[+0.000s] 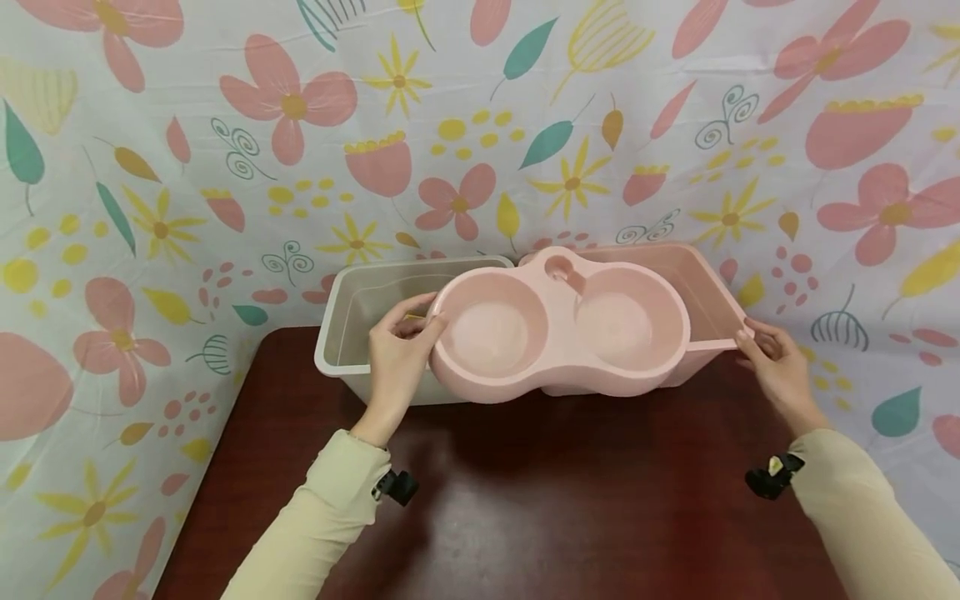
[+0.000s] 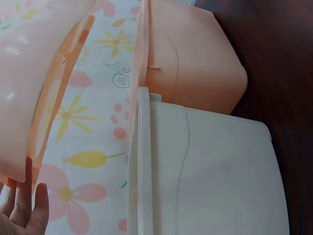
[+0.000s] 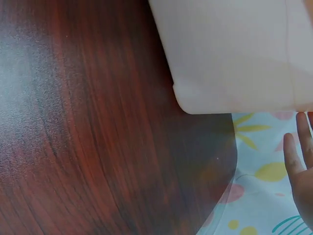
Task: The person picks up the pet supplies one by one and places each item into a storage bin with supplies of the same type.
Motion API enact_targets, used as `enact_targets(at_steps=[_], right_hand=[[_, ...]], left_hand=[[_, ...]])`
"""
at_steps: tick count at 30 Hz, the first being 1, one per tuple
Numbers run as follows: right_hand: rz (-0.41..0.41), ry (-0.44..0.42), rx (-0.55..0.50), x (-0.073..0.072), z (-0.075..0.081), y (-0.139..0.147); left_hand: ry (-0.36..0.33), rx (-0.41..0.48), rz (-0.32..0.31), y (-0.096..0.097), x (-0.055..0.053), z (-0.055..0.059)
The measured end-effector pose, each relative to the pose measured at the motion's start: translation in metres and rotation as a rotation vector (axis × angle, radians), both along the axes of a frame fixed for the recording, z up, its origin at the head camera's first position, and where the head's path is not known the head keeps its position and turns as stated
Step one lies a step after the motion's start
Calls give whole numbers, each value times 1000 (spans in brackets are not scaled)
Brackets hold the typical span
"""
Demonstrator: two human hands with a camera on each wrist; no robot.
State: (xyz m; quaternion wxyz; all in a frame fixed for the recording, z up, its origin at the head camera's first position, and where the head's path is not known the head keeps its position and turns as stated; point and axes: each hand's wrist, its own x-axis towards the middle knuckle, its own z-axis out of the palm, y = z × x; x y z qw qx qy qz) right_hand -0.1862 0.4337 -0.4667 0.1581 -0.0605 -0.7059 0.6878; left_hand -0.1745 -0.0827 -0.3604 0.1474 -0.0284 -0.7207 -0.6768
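Note:
A pink double pet bowl (image 1: pixel 558 333) with two round hollows is tilted above the front of two bins. My left hand (image 1: pixel 397 350) pinches its left edge, thumb on top and fingers underneath; the left wrist view shows those fingers (image 2: pixel 22 205) by the bowl's underside. On the right stands a pink bin (image 1: pixel 701 292), partly covered by the bowl. My right hand (image 1: pixel 780 371) holds the right corner of the bin's rim, with the thumb above. To the left is a pale grey bin (image 1: pixel 390 292), its interior partly hidden by my left hand and the bowl.
The bins stand side by side at the back of a dark reddish wooden table (image 1: pixel 525 500). Directly behind them hangs a floral cloth (image 1: pixel 465 108), which also runs down both sides. The table's rounded corner (image 3: pixel 225 171) shows in the right wrist view.

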Motion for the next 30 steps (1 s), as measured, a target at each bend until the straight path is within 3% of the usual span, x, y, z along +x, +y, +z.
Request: enact_targets(at_steps=[12,15,23,30], right_hand=[[-15,-54,15,9,9,-3],[-19,-33,-3,7,6,-2],[-54,39,-61,0,-3,-4],[-75,16,-89,-2,-4,-6]], left_hand=[[-25,34,43,13,-24,-6],[-29,26,49,18,-28,-1],[-43,43,2,32,-46,1],[-28,11,-18,48,-58,2]])
